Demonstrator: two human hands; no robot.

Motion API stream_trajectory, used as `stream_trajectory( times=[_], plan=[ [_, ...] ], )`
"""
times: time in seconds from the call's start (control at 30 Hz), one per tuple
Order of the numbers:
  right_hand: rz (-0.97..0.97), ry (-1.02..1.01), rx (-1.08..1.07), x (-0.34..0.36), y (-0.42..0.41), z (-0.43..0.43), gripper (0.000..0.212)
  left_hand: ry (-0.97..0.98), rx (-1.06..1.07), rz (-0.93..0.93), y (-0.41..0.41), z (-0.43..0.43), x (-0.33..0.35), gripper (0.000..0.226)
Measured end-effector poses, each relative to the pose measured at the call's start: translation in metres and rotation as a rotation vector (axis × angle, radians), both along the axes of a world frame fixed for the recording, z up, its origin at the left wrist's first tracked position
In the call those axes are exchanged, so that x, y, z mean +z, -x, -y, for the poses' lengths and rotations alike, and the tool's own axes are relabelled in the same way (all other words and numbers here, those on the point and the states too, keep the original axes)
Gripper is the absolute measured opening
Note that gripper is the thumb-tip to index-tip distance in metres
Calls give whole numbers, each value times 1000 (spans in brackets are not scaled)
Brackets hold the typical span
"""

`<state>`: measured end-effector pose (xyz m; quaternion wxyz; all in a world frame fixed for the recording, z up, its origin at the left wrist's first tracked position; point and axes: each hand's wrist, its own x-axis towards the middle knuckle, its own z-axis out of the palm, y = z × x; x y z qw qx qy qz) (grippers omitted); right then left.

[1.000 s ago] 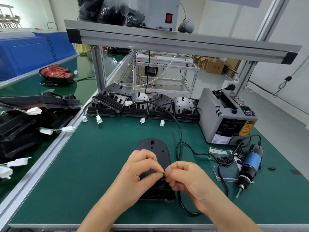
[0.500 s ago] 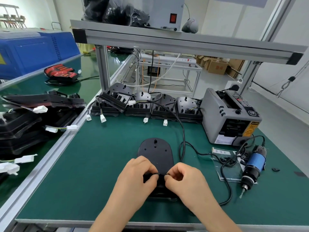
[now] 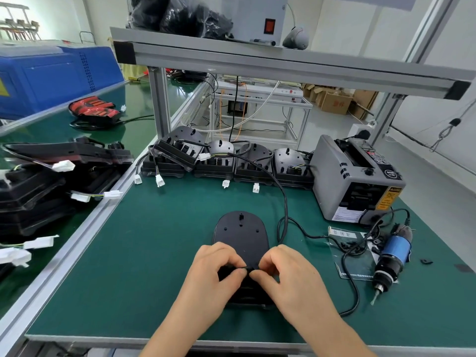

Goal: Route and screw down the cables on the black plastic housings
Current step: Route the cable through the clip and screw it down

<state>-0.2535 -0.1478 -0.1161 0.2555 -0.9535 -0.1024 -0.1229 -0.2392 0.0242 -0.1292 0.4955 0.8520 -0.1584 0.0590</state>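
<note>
Green-matted workbench [image 3: 154, 253] edged in aluminium rail, with a grey profile shelf [image 3: 283, 65] overhead on square posts [image 3: 159, 104]. Second green bench [image 3: 139, 104] to the left, with a blue bin [image 3: 51, 78] at its far end. Beyond, pale glossy floor [image 3: 425, 181], white walls [image 3: 360, 27], a low aluminium rack [image 3: 296, 109] and, seemingly, cardboard boxes [image 3: 334, 101]. Bright, even light.

left hand [image 3: 216, 278]: bare | right hand [image 3: 292, 276]: bare | forearms [image 3: 177, 328]: bare
</note>
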Motion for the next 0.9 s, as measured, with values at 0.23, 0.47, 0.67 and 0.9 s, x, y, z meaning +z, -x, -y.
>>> stream_trajectory(
  times=[0.23, 0.47, 0.67, 0.9],
  plan=[
    [42, 45, 61, 6, -10, 8, 24, -8, -64, -146, -3, -6, 10, 16],
    [79, 139, 145, 8, -17, 5, 37, -50, -60, -255, -16, 5, 25, 8],
    [67, 126, 168, 5, -13, 7, 29, -111, -33, -341, -24, 5, 26, 15],
    [-3, -94, 24, 18, -23, 47, 19, -200, -56, -345, -26, 9, 30, 17]
  ],
)
